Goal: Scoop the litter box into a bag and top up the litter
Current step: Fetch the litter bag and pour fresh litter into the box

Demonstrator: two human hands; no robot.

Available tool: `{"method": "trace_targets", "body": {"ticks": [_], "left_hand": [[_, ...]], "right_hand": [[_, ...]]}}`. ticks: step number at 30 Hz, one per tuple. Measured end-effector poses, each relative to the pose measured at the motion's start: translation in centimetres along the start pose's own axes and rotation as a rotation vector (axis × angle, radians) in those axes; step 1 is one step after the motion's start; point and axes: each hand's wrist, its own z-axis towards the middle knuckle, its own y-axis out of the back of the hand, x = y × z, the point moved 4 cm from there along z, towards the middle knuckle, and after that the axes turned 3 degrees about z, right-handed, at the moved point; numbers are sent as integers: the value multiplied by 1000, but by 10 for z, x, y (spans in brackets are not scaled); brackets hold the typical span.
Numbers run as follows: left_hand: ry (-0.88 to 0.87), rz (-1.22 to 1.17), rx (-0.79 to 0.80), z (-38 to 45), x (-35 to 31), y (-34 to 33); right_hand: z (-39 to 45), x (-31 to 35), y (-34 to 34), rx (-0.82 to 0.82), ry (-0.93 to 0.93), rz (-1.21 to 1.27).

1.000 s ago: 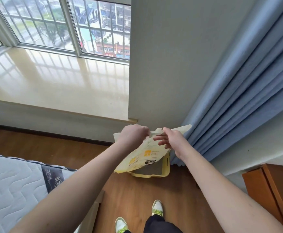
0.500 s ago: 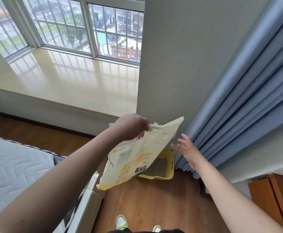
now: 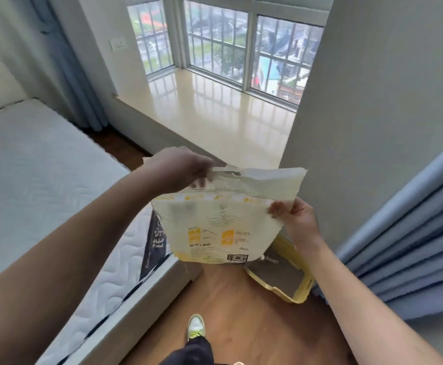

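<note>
2 hands hold a crinkled, flat cream-and-yellow plastic litter bag [image 3: 220,219] upright above the wood floor [image 3: 236,325]: left hand [image 3: 186,167] grips its torn top edge, right hand [image 3: 292,216] pinches its right side. Behind it sits a rectangular yellow plastic litter box [image 3: 300,291] of grey litter.

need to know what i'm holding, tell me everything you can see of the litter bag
The litter bag is a pale cream plastic pouch with yellow panels, small print and a barcode near its bottom edge. It hangs flat and slack in the air, above the floor beside the yellow litter box. Its top edge looks torn open and ragged. The left hand grips the top left corner; the right hand pinches the right edge.
</note>
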Motion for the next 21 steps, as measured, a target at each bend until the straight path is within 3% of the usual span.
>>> {"method": "trace_targets", "body": {"ticks": [6,12,14,16,18,21], "left_hand": [[310,-57,-244,-101,58,-5],[467,-97,-661,-251,100,-7],[691,-260,-751,-310,109,-25],[953,-619,-793,-365,115,-51],[919,-1003,-787,-409,117,-76],[984,-1134,-741,-475,100,-97]], "right_hand": [[-30,21,-81,187,59,15],[-69,30,-159,364,83,-17],[-85,29,-187,441,39,-8],[-110,24,-219,545,-22,35],[-138,16,-252,620,-67,50],[-191,6,-309,744,-100,46]]}}
